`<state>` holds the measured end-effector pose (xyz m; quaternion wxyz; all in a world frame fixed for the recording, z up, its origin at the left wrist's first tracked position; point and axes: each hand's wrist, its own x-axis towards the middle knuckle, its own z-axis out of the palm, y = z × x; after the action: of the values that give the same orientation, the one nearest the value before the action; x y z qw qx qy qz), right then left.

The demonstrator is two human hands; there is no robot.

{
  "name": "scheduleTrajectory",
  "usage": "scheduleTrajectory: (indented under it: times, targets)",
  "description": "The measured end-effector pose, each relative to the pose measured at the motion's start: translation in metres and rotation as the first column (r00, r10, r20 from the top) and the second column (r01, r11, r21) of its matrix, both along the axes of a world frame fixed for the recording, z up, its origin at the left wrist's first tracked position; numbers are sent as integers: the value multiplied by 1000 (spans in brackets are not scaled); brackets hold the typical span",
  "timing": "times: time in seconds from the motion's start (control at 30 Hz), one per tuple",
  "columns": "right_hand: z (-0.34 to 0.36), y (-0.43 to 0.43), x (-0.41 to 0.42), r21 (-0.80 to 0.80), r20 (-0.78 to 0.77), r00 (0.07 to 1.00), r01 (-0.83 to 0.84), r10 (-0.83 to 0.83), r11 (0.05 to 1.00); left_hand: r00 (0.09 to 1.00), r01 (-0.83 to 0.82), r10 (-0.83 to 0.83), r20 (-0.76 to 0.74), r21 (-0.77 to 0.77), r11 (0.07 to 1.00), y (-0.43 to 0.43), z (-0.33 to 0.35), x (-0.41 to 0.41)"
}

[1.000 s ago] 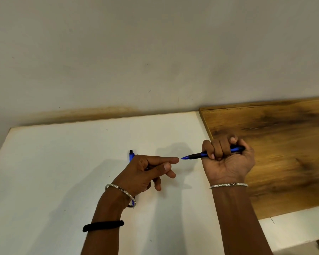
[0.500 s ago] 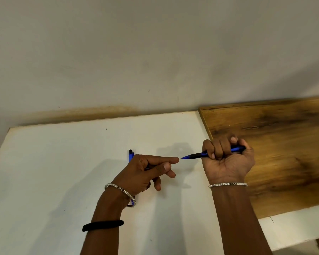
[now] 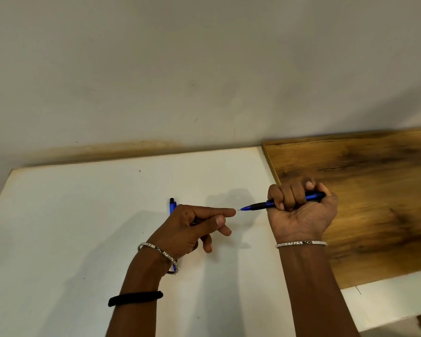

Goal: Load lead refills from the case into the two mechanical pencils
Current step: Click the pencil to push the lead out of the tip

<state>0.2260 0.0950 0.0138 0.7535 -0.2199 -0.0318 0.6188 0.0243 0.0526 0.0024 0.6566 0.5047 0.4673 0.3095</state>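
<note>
White tabletop (image 3: pixel 71 227) against a plain grey-white wall (image 3: pixel 204 69); a brown wood-grain board (image 3: pixel 374 215) lies on the table's right side, its left edge near the right hand.

Right hand (image 3: pixel 301 215) is fisted around a blue mechanical pencil (image 3: pixel 260 205), palm toward the camera, fingers wrapped over the barrel. Pencil's long axis runs roughly horizontal, slightly tilted: rear end up-right at the thumb side, black grip section and blue cone tip pointing left and a little down. A short thin bit of lead or tip sleeve sticks out at the nose. It's held above the table, not resting on it.

Left hand (image 3: pixel 192 229) is loosely curled, index finger extended to the right, thumb below it. The fingertip sits just beside the pencil tip with a small gap, not touching. Can't tell whether anything thin is pinched between thumb and finger; too small to see.

Second blue pencil (image 3: pixel 172 206) lies flat on the table under the left hand, long axis near vertical in view, black-capped end pointing away toward the wall; most of it is hidden by the hand and wrist.

Silver bangle on each wrist, black band (image 3: pixel 135 297) on the left forearm.
</note>
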Motion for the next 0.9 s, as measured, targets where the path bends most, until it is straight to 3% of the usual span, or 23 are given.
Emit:
scheduleTrajectory:
  times: [0.23, 0.37, 0.53, 0.67, 0.77, 0.9]
  targets:
    - [-1, 0, 0, 6, 0, 1000, -5, 5, 1000, 999, -32, 32, -6, 8, 999, 1, -1, 0]
    - [-3, 0, -1, -19, 18, 999, -40, 41, 999, 977, -213, 213, -3, 49, 976, 4, -1, -1]
    - [-4, 5, -14, -158, 159, 977, -120, 145, 980, 853, -504, 516, -78, 129, 854, 6, -4, -7]
    - [-7, 7, -32, -189, 323, 905, -226, 278, 956, 739, -635, 658, -146, 176, 752, 8, -6, -16]
    - [-7, 2, -49, -212, 459, 821, -269, 339, 940, 759, -584, 621, -195, 218, 782, 6, -4, -21]
    - [-5, -6, -76, -294, 590, 681, -319, 433, 901, 815, -379, 486, -316, 345, 859, 1, -3, -26]
